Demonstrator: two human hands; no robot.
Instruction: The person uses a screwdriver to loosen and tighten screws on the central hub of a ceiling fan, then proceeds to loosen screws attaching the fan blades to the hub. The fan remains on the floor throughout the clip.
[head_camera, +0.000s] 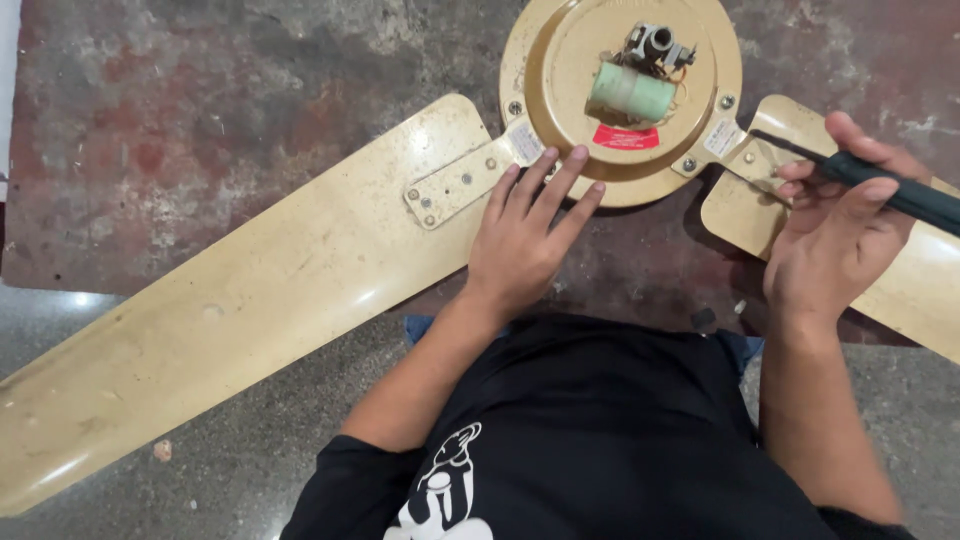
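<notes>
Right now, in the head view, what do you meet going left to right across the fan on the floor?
Long cream fan blade → left hand resting flat by the hub's rim → round motor hub with its pale green cylinder → right hand holding a dark-handled screwdriver over the right blade.

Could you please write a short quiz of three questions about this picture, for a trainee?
1. True or false: the left hand lies flat on the rim of the fan motor housing.
2. What does the right hand hold? A) a hammer B) a screwdriver C) a cloth
3. Fill in: the screwdriver tip points at the bracket of the ______ blade.

Key: 1 true; 2 B; 3 right.
</notes>
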